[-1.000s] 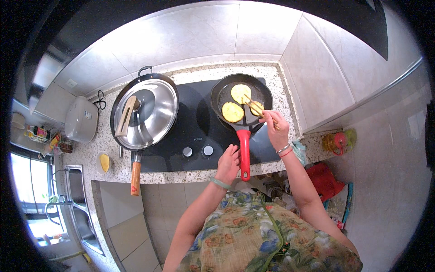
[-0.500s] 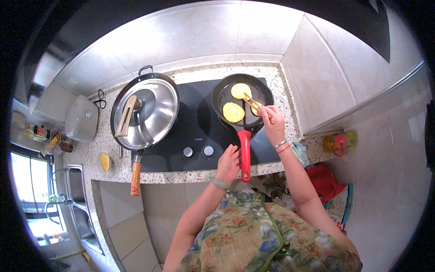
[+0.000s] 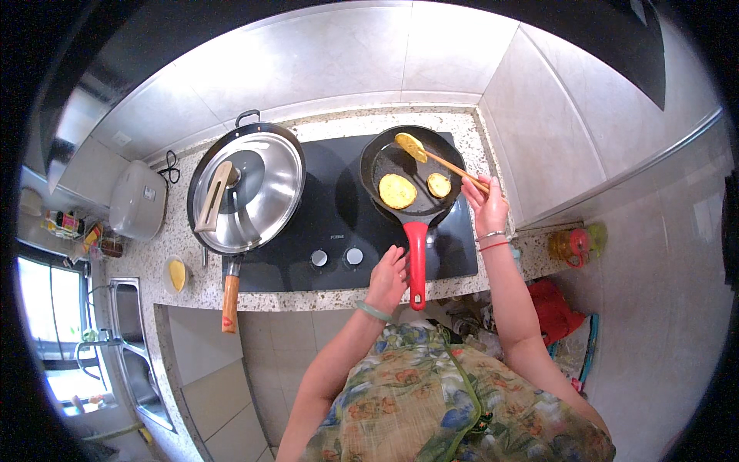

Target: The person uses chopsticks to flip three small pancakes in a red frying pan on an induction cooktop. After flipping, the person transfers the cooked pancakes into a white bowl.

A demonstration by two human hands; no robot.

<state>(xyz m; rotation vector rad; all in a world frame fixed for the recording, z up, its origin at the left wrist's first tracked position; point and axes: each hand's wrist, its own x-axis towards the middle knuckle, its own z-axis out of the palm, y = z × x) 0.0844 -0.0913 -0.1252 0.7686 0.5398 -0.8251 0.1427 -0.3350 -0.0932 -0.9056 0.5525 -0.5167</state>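
The right hand (image 3: 487, 208), right of the frame's centre, pinches a pair of wooden chopsticks (image 3: 458, 171) between thumb and fingers, with the sticks pointing toward the upper left. At their tips, a yellow pancake (image 3: 411, 147) stands tilted over the upper part of the black frying pan (image 3: 377, 163); whether its lower edge touches the pan cannot be determined. Two further pieces lie flat in the same pan, in the upper centre of the frame: a large round pancake (image 3: 397, 191) at the left of the pan's floor and a small round pancake (image 3: 439, 185) at the right, apart from each other. The left hand (image 3: 389, 277), at lower centre, is relaxed with fingers loosely extended and grips nothing visible; it lies just beside the pan's red handle (image 3: 416, 266), contact cannot be confirmed. The pan sits on the right of a black cooktop (image 3: 331, 215). On the cooktop's left, a wok with a wooden handle (image 3: 231, 296) bears a steel lid (image 3: 269, 208), across which lies a tan utensil (image 3: 212, 202). At frame left, a small bowl holding yellow contents (image 3: 178, 275) rests on the speckled counter (image 3: 212, 279).
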